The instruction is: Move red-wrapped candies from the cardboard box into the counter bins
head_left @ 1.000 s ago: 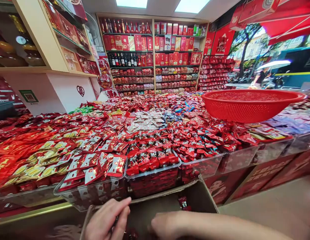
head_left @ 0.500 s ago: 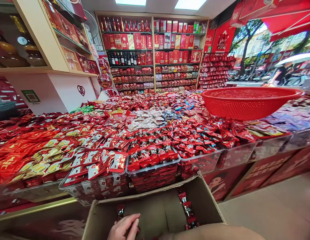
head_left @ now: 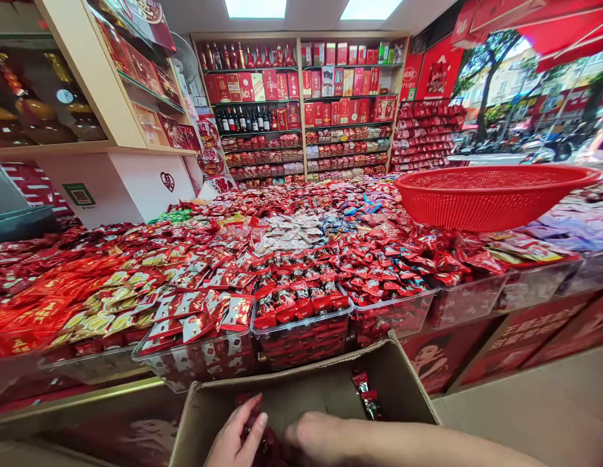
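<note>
An open cardboard box [head_left: 289,377] stands before me, with small red-and-black wrapped candies [head_left: 367,397] along its right inner side. Inside the box at the left, my left hand [head_left: 237,433] curls round several red-wrapped candies, thumb and fingers on either side of them. My right hand [head_left: 314,433] reaches across from the right, low in the box, close to the left one. It is smeared by motion and its fingertips are hidden. Just beyond the box, a clear plastic bin [head_left: 306,323] holds neat rows of similar red-and-black candies.
Clear bins heaped with wrapped sweets [head_left: 204,318] cover the display counter. A red plastic basket [head_left: 496,201] rests on the sweets at the right. Shelves with bottles and red boxes [head_left: 262,86] line the back wall. Tiled floor [head_left: 539,395] shows at the lower right.
My right hand has come into view in the box, beside the left. Fewer candies show along the box's right side. My left thumb and fingers are farther apart. The view has shifted slightly.
</note>
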`<state>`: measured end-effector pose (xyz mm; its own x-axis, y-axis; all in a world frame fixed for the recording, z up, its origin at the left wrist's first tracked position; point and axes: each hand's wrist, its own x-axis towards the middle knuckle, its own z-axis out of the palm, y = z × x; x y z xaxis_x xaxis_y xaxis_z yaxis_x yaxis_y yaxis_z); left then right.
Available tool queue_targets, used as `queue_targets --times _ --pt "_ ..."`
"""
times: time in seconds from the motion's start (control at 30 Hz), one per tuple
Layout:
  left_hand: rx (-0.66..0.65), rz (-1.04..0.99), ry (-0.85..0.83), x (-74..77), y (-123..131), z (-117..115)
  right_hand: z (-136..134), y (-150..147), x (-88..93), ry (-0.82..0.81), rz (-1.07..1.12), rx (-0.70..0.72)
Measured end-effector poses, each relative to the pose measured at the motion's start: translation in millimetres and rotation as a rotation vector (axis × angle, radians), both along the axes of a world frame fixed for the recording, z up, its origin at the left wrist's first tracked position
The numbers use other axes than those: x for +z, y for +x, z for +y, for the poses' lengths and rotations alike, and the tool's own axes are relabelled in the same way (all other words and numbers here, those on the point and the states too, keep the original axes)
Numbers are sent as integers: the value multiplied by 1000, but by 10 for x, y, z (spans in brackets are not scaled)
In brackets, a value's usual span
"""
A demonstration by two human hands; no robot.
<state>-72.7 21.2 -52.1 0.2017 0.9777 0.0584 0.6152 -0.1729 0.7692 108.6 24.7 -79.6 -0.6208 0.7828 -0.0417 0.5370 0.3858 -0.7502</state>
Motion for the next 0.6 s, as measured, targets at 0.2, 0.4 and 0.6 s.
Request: queue_targets --times 0.2,0.4,0.6 --pt "-25 -204 -218 432 447 -219 -115 218 705 -143 511 -277" --pt "135 -314 -184 646 803 -250 -193 246 709 -41 559 -501" --pt "218 -333 -195 746 963 -253 -151 299 701 66 641 -577"
